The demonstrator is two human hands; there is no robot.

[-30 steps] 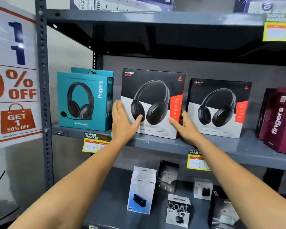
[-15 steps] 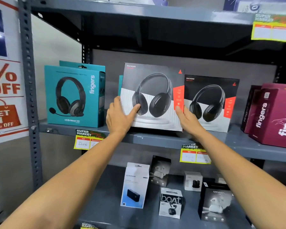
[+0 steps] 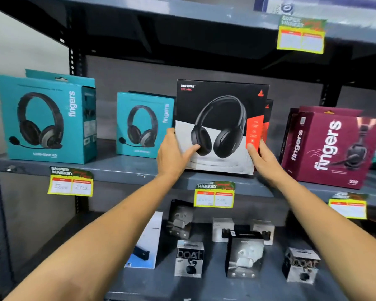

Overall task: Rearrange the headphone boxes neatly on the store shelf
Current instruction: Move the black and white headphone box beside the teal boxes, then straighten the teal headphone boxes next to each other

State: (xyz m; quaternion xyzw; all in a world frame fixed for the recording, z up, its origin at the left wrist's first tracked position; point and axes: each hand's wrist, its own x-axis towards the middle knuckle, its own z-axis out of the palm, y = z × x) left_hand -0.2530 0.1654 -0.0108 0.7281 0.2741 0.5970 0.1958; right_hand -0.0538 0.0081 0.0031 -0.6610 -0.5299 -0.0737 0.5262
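Along the middle shelf (image 3: 126, 170) of a grey metal rack, headphone boxes stand in a row facing out. Largest are the teal box (image 3: 46, 118) at the left end and the maroon box (image 3: 334, 148) toward the right end, both printed "fingers". Between them, near the front edge around the middle of the shelf, stands the black-and-white Rockerz box (image 3: 220, 127), upright and facing out, its bottom edge at or just above the shelf; I cannot tell which. A twin box (image 3: 268, 118) shows only as a sliver right behind it. A smaller teal box (image 3: 144, 124) sits further back, just to its left.

The Rockerz box has a black upper half, a pale lower half, a picture of black over-ear headphones and an orange strip down the right side. It is likely light, stiff cardboard with a smooth printed face, so a squeeze across the two side edges, low down, should steer it without denting the front.

That is how it is held: the left hand (image 3: 172, 155) wraps the lower left edge, thumb across the front; the right hand (image 3: 263, 157) clamps the lower right edge, thumb on the orange strip. Both sets of fingers are closed on the box.

Yellow price tags (image 3: 71, 183) hang from the front edge.
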